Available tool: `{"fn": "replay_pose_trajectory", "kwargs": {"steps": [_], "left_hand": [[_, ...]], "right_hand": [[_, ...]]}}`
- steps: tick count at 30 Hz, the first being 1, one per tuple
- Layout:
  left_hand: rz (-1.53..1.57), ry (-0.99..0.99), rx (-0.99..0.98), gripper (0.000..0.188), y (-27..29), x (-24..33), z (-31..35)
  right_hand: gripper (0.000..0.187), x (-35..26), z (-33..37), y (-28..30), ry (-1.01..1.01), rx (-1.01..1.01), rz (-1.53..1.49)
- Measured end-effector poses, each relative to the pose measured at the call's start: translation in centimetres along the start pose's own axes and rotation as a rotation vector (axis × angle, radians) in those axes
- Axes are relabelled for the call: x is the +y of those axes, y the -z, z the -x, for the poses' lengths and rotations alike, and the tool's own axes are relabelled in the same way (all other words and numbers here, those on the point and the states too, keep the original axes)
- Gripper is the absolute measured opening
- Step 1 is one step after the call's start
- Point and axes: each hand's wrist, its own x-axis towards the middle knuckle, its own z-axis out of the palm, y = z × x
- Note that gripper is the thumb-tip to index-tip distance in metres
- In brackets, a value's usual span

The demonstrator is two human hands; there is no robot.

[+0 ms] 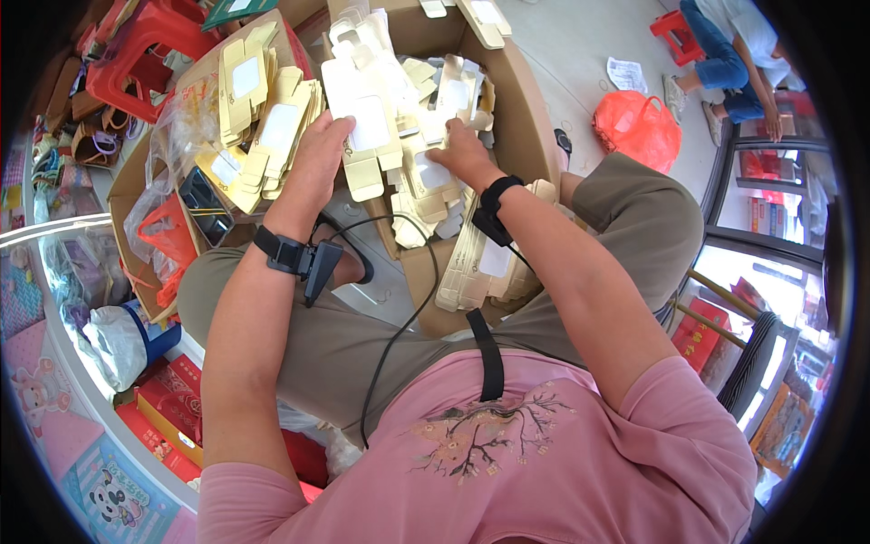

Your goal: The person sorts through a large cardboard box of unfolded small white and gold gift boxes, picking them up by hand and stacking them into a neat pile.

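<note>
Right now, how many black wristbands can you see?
2: the left wristband, just behind the left hand, and the right wristband, just behind the right hand. More could be hidden.

One wide fisheye view looks steeply down and forward from the person's head, upright, its edges curved and dark. The pink shirt (507, 476) is nearest, along the bottom; the left hand (317, 161) and right hand (468, 156) sit farther off, above centre, with floor (566, 45) beyond.
</note>
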Motion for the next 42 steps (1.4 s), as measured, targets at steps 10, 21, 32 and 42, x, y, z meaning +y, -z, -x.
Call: {"fn": "replay_pose_trajectory", "kwargs": {"steps": [10, 21, 32, 42], "left_hand": [[-0.040, -0.015, -0.016, 0.033, -0.1, -0.2, 0.4], [-0.080, 0.002, -0.005, 0.031, 0.2, 0.0, 0.4], [-0.171, 0.167, -0.228, 0.034, -1.4, -0.5, 2.0], [-0.305, 0.205, -0.372, 0.034, -2.2, 0.4, 3.4]], "right_hand": [[0.025, -0.4, -0.6, 1.1, 0.106, 0.062, 0.070], [0.020, -0.9, 0.8, 4.8, 0.039, -0.176, -0.556], [0.020, -2.5, 4.2, 8.1, -0.036, -0.322, -1.068], [0.042, -5.0, 4.8, 8.8, 0.107, -0.138, -0.881]]}}
